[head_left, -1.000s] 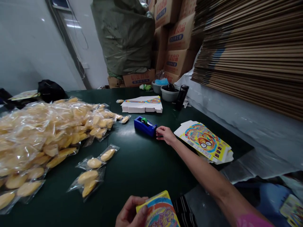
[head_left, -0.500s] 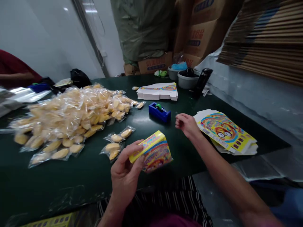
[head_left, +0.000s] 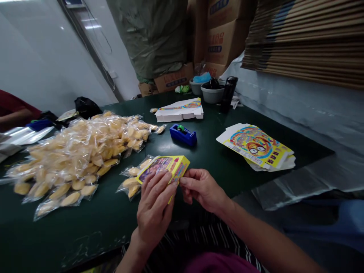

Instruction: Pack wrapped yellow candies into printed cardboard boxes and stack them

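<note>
A small yellow printed box [head_left: 170, 165] is tilted above the dark green table, with my left hand [head_left: 156, 203] wrapped round it. Closed in a pinch, my right hand [head_left: 203, 189] touches the box's right end; whatever is between its fingertips is too small to make out. Behind the box lie a few wrapped yellow pieces [head_left: 131, 182], partly covered by it. A blue tape dispenser [head_left: 183, 135] with a green roll stands beyond the hands. Flat printed cartons [head_left: 258, 148] lie stacked to the right.
A large heap of wrapped yellow pieces [head_left: 85, 148] covers the left of the table [head_left: 113, 235]. Farther back are white cartons [head_left: 180, 110], grey bowls [head_left: 212, 93] and a black bottle [head_left: 229, 93]. Another person's arm [head_left: 15, 117] shows at far left.
My right hand has moved from beside the tape dispenser to the box's end. My left hand has turned the box, showing another face. The view has shifted slightly to the right.
</note>
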`<state>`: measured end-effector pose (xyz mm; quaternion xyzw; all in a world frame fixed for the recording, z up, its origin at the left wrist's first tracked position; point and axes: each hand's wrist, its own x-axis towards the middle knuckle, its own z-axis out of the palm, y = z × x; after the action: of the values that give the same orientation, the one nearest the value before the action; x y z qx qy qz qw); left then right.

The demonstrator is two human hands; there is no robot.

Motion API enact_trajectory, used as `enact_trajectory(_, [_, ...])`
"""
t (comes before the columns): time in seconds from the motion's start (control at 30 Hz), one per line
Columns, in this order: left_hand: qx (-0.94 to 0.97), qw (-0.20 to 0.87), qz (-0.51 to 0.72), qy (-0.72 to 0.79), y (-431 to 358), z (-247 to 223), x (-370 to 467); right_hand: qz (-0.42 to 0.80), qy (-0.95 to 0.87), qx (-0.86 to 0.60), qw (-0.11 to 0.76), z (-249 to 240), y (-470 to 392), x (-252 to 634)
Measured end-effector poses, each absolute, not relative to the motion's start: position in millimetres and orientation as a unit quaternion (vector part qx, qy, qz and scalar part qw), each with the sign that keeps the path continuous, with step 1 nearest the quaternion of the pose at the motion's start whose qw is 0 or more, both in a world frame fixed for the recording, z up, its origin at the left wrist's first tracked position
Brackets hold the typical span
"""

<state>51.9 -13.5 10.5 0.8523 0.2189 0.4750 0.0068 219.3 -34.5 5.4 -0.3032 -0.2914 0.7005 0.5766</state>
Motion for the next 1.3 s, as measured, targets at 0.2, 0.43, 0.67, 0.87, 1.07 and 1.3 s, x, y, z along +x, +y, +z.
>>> enact_trajectory(0.2, [0.841,0.043,0.485,0.237,-14.4,10.2,49.7,0.737,-0.253,-0.259,0.571,-1.2,-34.7,210.9])
enact_trajectory(0.43, [0.74,0.205,0.545,0.336,-37.7,7.3,67.8,0.688,-0.287,-0.32,0.585,-13.7,-28.7,205.1])
enact_trajectory(0.67, [0.587,0.425,0.581,0.37,-27.1,38.0,58.6,0.417,-0.544,-0.61,0.398,-42.6,-37.2,246.0])
enact_trajectory(0.87, [0.489,0.639,0.426,0.414,22.8,35.9,39.7,0.07,-0.708,-0.619,0.332,-2.6,-49.1,306.0])
enact_trajectory(1.07, [0.544,0.611,0.35,0.457,14.9,-11.2,65.9,-0.014,-0.914,-0.282,0.292,9.3,-49.3,283.6])
enact_trajectory(1.3, [0.636,0.289,0.353,0.622,42.9,-33.5,-22.0,0.411,-0.746,-0.501,0.154,2.9,13.0,320.4])
